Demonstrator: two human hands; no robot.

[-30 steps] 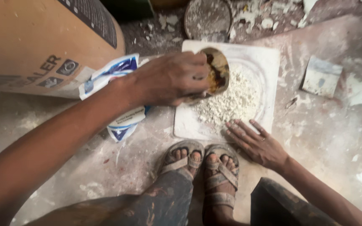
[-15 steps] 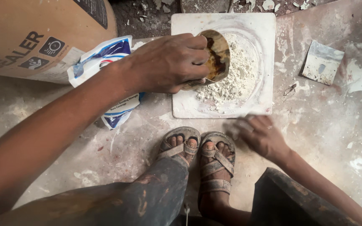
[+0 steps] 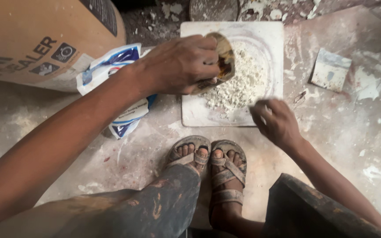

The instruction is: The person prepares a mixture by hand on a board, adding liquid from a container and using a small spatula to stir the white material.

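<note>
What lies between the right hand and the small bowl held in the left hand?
In the head view, a heap of white powder on the white square tile lies between the right hand and the bowl held by the left hand.

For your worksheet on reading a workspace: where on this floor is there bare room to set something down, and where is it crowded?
Bare floor lies right of the white board, below the small square scrap. Another patch lies left of the sandalled feet, below the blue-and-white bag. Crowded: the board, with the powder heap, the left hand holding a small bowl, and the right hand.
</note>
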